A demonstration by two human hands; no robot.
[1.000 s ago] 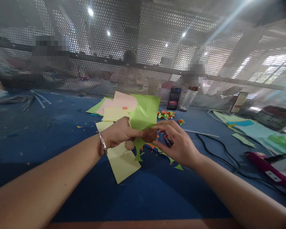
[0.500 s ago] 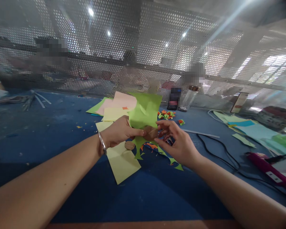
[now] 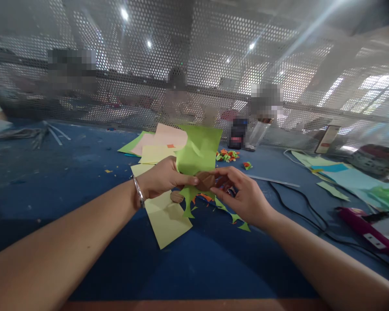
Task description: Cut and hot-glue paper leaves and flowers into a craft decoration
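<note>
My left hand [image 3: 164, 175] is closed on a sheet of green paper [image 3: 197, 151], held upright above the table, its thumb pressing a flat brown roundish piece [image 3: 205, 181] against the sheet. My right hand [image 3: 238, 190] pinches the right edge of that brown piece, fingers bent. Behind those fingers a small dark shiny thing shows, too hidden to name. The lower edge of the green sheet has curved cut-outs. Below it lie green scraps [image 3: 245, 226] and orange scraps [image 3: 206, 197]. Another brown roundish piece [image 3: 176, 197] rests on a pale yellow sheet [image 3: 168, 224].
Pink sheets [image 3: 170, 136] and yellow sheets lie beyond my left hand. A pile of small orange and green paper pieces [image 3: 227, 155] is at the back. On the right are a black cable [image 3: 306, 198], a magenta power strip [image 3: 359, 224] and coloured papers [image 3: 340, 177]. A perforated screen [image 3: 210, 56] stands behind.
My right fingertips have closed in on the brown piece's right edge; before, they were slightly spread beside it. The left hand keeps its hold, and the view shifts slightly.
</note>
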